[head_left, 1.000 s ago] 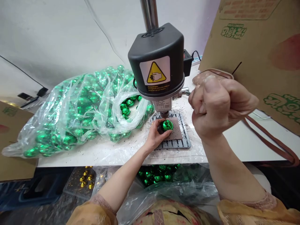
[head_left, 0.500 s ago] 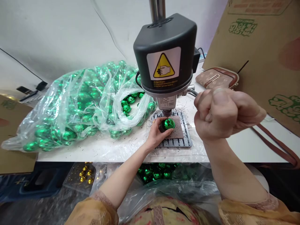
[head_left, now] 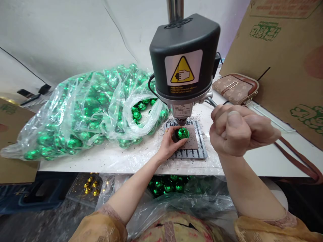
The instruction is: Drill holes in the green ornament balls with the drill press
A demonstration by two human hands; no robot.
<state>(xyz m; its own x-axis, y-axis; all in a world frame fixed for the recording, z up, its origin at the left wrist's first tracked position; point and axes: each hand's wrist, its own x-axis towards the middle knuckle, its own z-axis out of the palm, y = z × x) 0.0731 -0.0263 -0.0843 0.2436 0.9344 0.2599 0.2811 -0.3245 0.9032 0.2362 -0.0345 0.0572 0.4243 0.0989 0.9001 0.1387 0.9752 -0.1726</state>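
Observation:
My left hand (head_left: 169, 141) curls its thumb and fingers around a shiny green faceted ball (head_left: 183, 133). The ball rests on a brown board (head_left: 193, 139) over the slotted metal base (head_left: 202, 153) of a small drill press (head_left: 185, 64). Its chuck (head_left: 181, 121) hangs right above the ball; whether the bit touches it I cannot tell. At the right, my right hand (head_left: 238, 131) is closed in a fist around the end of the press's metal lever (head_left: 210, 100), the grip hidden inside my fingers.
A clear plastic bag (head_left: 88, 111) of green balls lies on the white table (head_left: 83, 164) at the left. Behind my right hand are a patterned purse (head_left: 234, 87) and a cardboard box (head_left: 282, 67). More green balls (head_left: 166, 185) sit below the table edge. Dark shavings dot the tabletop.
My right hand has come down a little with the lever. My left hand keeps the ball in about the same place. The drill press appears shifted slightly right in view.

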